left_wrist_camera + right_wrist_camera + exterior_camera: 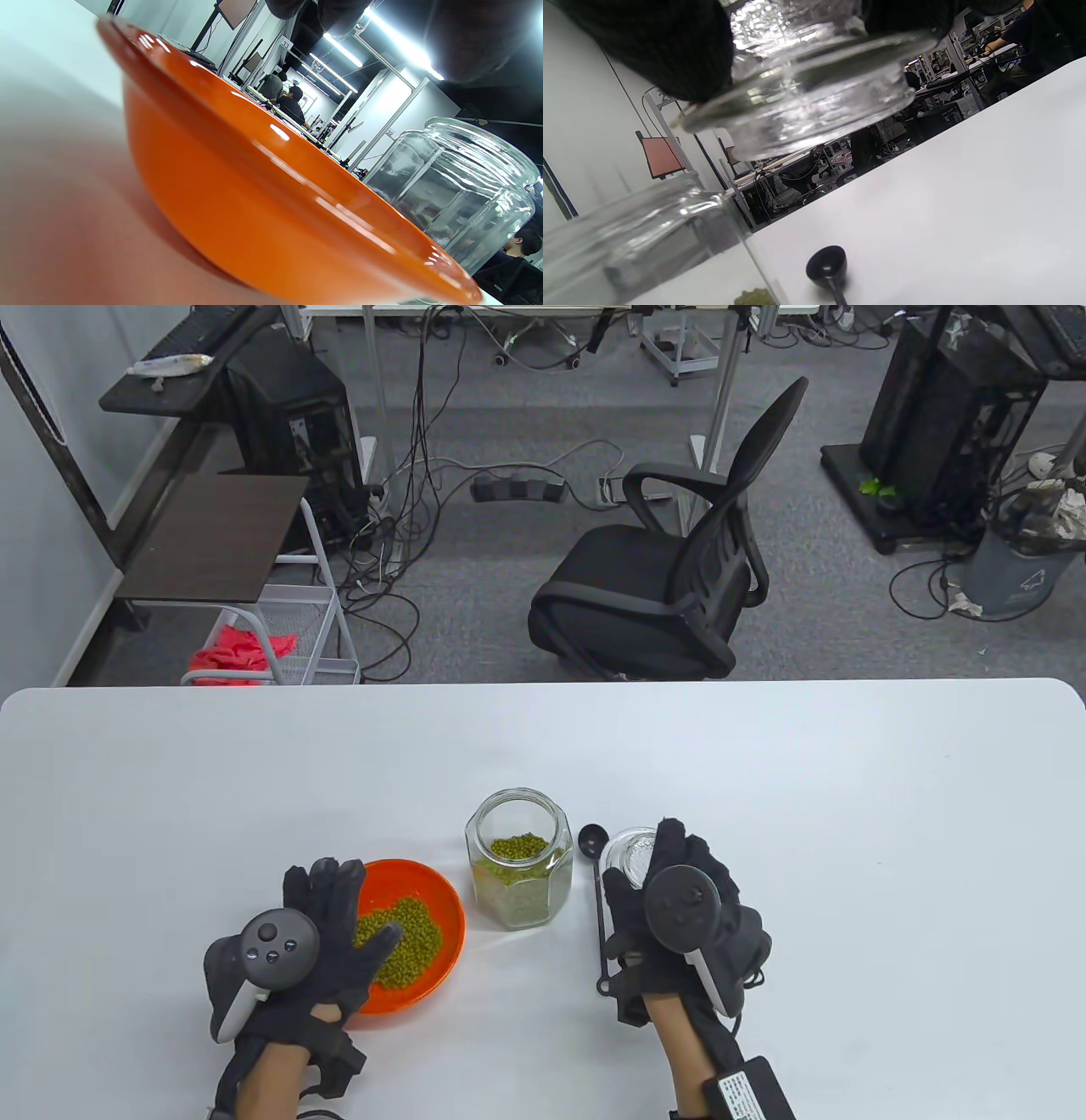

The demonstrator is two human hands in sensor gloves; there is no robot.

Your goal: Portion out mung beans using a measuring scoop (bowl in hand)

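An orange bowl (443, 895) of mung beans (413, 940) stands on the white table; it fills the left wrist view (254, 190). My left hand (356, 909) is spread open over the bowl's left side and grips nothing. An open glass jar (517, 869) of beans stands right of the bowl and shows in both wrist views (458, 190) (649, 237). A black measuring scoop (598, 899) lies on the table right of the jar (827, 264). My right hand (646, 858) holds the glass lid (629, 848) above the table, with fingers (657, 46) on the lid's rim (814, 97).
The white table (848, 814) stretches far and right of the objects. A black office chair (662, 594) stands beyond its far edge, among cables and a wire cart (280, 636) on the floor.
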